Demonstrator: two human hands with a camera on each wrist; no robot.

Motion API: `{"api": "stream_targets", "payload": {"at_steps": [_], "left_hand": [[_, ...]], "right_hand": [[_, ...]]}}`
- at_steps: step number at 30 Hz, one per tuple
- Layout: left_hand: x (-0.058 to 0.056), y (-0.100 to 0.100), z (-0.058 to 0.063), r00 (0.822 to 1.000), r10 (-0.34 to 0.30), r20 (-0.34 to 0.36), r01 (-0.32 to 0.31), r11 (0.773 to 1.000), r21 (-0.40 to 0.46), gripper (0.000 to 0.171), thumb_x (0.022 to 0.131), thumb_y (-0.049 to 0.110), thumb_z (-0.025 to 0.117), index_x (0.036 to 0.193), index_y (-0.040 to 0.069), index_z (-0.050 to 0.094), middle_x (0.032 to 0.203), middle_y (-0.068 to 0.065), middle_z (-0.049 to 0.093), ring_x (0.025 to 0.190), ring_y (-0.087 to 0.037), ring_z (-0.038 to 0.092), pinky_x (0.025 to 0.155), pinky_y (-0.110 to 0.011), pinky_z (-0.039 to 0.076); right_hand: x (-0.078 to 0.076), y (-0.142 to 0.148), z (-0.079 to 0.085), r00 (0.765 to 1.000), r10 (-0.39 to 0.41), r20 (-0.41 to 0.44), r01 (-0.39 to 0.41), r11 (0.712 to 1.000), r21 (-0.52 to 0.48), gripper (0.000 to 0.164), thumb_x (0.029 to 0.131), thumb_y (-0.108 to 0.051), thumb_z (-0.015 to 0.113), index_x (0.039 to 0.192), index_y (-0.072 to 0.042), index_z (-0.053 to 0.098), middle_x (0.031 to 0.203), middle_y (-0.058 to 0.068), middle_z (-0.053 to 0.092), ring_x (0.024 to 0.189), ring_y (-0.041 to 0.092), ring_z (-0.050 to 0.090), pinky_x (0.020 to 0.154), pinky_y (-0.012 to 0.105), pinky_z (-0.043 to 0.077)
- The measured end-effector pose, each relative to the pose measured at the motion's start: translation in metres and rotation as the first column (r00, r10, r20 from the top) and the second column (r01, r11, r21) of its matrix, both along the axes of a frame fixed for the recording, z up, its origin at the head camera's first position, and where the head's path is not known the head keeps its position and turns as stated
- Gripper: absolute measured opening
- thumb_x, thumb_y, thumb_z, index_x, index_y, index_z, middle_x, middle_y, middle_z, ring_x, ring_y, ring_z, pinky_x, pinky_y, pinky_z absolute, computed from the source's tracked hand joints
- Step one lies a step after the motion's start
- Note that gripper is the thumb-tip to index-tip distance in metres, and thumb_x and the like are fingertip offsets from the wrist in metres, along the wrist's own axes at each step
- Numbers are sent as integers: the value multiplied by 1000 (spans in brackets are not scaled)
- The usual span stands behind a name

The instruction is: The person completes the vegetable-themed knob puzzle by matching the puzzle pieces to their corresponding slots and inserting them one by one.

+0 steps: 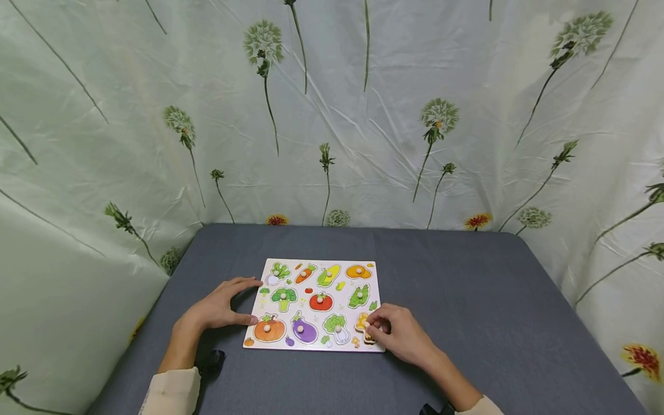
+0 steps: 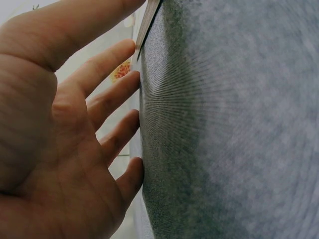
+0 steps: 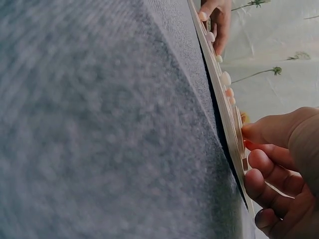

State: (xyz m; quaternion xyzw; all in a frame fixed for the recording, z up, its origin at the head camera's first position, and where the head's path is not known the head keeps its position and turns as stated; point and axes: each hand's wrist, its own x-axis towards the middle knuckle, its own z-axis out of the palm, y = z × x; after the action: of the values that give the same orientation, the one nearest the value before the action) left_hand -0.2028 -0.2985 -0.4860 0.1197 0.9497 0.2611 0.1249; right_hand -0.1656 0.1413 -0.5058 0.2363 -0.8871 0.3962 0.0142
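A white wooden peg puzzle board (image 1: 327, 344) with vegetable pieces lies on the table. At its bottom right corner, my right hand (image 1: 398, 334) pinches the knob of a yellow-orange mushroom piece (image 1: 361, 321). That piece sits slightly askew over its spot, and the fingers partly cover it. My left hand (image 1: 218, 305) rests at the board's left edge, thumb and fingers spread, with the thumb near the pumpkin piece (image 1: 269, 328). In the left wrist view, the left fingers (image 2: 117, 97) are extended along the tabletop. The right wrist view shows the right thumb (image 3: 271, 128) against the piece at the board's edge.
Other knobbed pieces lie on the board, including an eggplant (image 1: 305, 331), a tomato (image 1: 321, 301), a broccoli (image 1: 283, 297) and a corn (image 1: 329, 275). A dark grey cloth (image 1: 456, 288) covers the table. Behind it hangs a curtain (image 1: 363, 144) printed with dandelions.
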Motion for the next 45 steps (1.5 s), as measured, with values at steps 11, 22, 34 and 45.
{"api": "stream_targets", "payload": {"at_steps": [11,22,34,45], "left_hand": [[0,0,0,1000,-11,-7,11,1000,3,91,74,54,88,151,22,52,159,-22,40,145,-51,33,105,-76,36],[-1,-1,0,1000,-12,-8,12,1000,2,92,74,56,87,151,21,51,159,-22,41,144,-52,34,104,-77,36],[-5,4,-3,1000,-13,20,13,1000,6,92,73,57,87,151,22,52,160,-21,39,146,-52,32,106,-77,34],[1,-1,-2,999,-50,-12,50,999,-1,88,78,56,83,152,21,51,160,-18,40,146,-49,33,106,-75,35]], "right_hand": [[1,-1,-1,1000,13,5,-13,999,40,7,87,-14,80,88,-19,76,78,-16,60,66,-4,51,60,18,45],[-2,0,-2,999,-3,54,0,998,63,7,87,-16,81,87,-21,76,78,-15,59,66,0,52,60,18,45],[2,10,-5,998,25,55,-23,999,-34,10,90,-20,81,96,-15,75,79,-13,61,68,-1,52,62,19,46],[-2,29,1,999,-4,42,3,1000,24,9,95,-15,74,105,-13,75,86,-12,63,75,-1,55,66,25,50]]}}
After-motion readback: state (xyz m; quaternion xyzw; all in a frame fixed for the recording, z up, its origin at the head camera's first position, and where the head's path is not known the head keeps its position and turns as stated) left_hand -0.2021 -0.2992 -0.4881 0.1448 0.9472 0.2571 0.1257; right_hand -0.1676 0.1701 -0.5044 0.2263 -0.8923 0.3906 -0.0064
